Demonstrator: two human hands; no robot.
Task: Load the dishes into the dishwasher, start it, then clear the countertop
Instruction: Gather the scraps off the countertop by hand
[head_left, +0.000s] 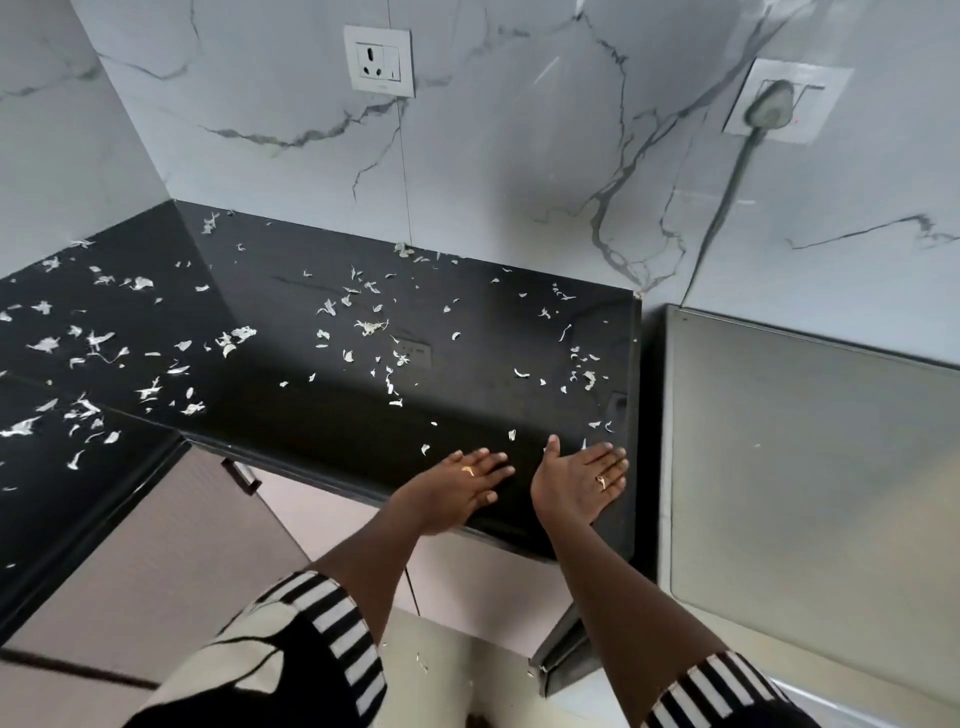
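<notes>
While pale scraps (371, 327) lie scattered over the black tabletop (291, 426) — mostly beyond and left of the hands — the left hand (465, 486) rests flat near the front edge, with the right hand (579, 483) just beside it, both with fingers straight and holding nothing.

Black-white striped cuffs (337, 623); gold rings (468, 471), left grip (457, 488), right grip (571, 488).

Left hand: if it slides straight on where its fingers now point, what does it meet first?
Probably the right hand, held open just beyond the fingers of the left hand on the black countertop. The nearest pale scrap seems just off that line, though depth is unclear.
</notes>
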